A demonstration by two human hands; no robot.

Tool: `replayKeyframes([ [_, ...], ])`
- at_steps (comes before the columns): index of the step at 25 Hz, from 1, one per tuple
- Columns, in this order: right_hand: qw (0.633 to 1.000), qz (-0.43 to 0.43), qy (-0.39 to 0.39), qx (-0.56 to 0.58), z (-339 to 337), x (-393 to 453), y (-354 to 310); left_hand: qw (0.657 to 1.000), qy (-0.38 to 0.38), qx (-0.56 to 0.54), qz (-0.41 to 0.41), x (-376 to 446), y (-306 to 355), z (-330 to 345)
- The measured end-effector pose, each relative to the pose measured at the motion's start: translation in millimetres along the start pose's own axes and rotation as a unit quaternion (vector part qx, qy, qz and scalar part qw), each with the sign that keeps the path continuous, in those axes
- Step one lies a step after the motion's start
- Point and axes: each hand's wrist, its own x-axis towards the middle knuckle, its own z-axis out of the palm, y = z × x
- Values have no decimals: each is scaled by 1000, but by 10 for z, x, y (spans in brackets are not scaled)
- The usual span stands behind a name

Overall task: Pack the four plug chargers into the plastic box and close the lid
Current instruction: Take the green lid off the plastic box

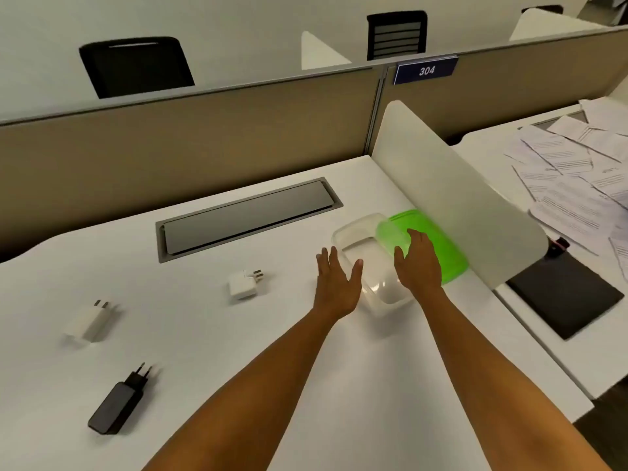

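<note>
At the right side of the white counter (339, 368), close against a rounded white divider panel (458, 205): one clear plastic box (356, 232), open and, as far as its see-through walls show, empty. Its green lid (438, 232) lies off the box, overlapping the far right rim and resting against the divider.

Left hand (336, 283): spread flat, fingers apart, holding nothing, at the box's near left side. Right hand (419, 263): open, palm down over the lid's near edge and the box rim; whether it presses on them or hovers just above cannot be told. It grips nothing.

Chargers, three in view, all loose on the counter to the left, well apart from the box: a square white charger (242, 284), nearest the box, prongs pointing away; a slim white charger (90, 322) farther left; a long black charger (117, 404) near the front edge. The fourth is not visible.

Handling, by estimate: the box looks light, thin-walled and slick, likely to slide unless steadied at a long side. The lid appears flexible; best lifted by an edge and pressed down around the rim. The chargers are small, rigid and light; hold by the body, not the prongs.

Beyond the divider: scattered printed papers (571, 171) and a black notebook (564, 300).
</note>
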Motion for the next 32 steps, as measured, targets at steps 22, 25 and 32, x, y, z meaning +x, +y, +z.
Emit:
replayKeyframes([
  [22, 983, 138, 9, 124, -157, -641, -577, 936, 13, -306, -172, -532, 139, -526],
  [25, 982, 128, -9, 139, -151, -976, -791, 929, -5, -321, -185, -800, -175, -868],
  [32, 980, 104, -83, 150, 112, -1832, -1290, 909, 52, -363, -196, -1652, -837, -1545],
])
